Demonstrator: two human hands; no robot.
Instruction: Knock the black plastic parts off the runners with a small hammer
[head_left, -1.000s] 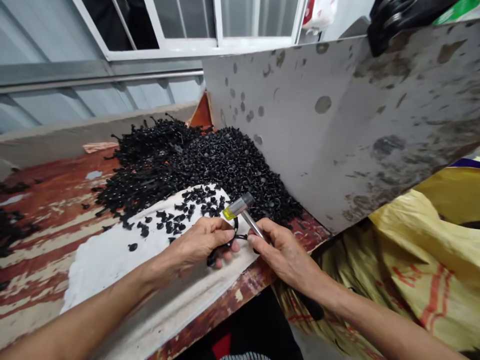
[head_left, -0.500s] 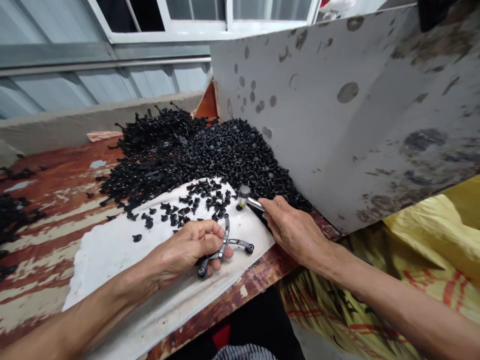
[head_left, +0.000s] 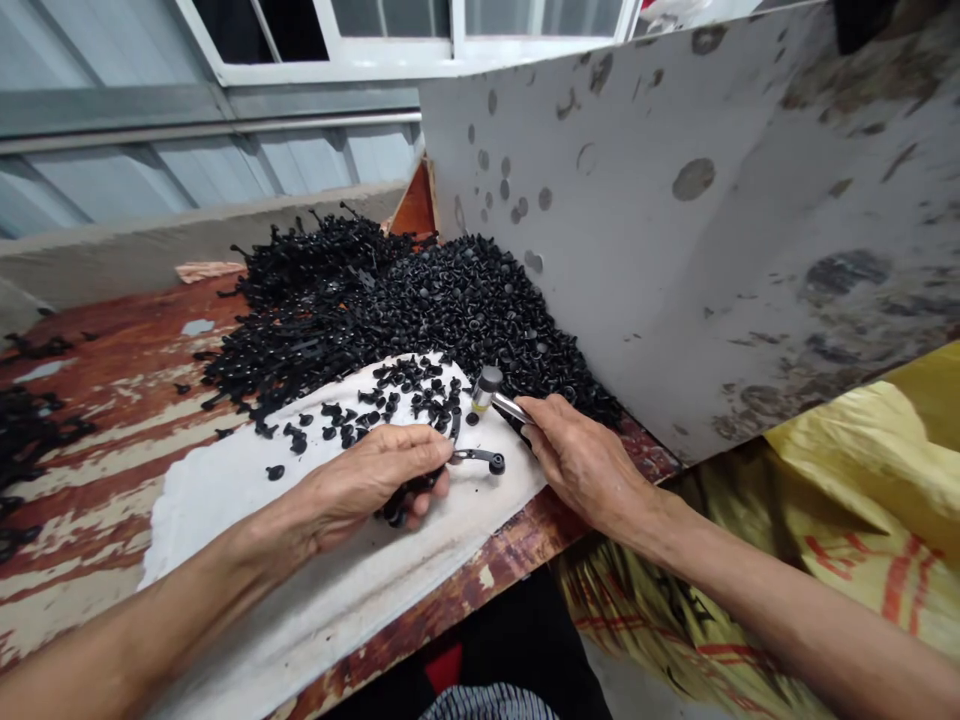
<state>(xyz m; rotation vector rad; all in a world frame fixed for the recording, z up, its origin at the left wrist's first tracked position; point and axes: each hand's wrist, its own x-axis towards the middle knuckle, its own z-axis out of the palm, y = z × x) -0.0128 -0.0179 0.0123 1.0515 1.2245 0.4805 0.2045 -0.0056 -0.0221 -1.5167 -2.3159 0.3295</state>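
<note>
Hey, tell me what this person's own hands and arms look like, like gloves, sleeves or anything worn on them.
The left hand and right hand are both without gloves. The forearms are bare out to the picture's edges, with no sleeve, watch or bracelet showing.

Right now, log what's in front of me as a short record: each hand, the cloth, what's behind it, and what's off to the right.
Left hand: holding a dark part with arms, one arm jutting out past the fingers
Right hand: gripping a hammer by its handle
Cloth: white, on a worn red-brown table, with small black pieces scattered over it
Behind cloth: a large heap of black pieces
Right side: stained pale board; yellow sack with red markings
</note>
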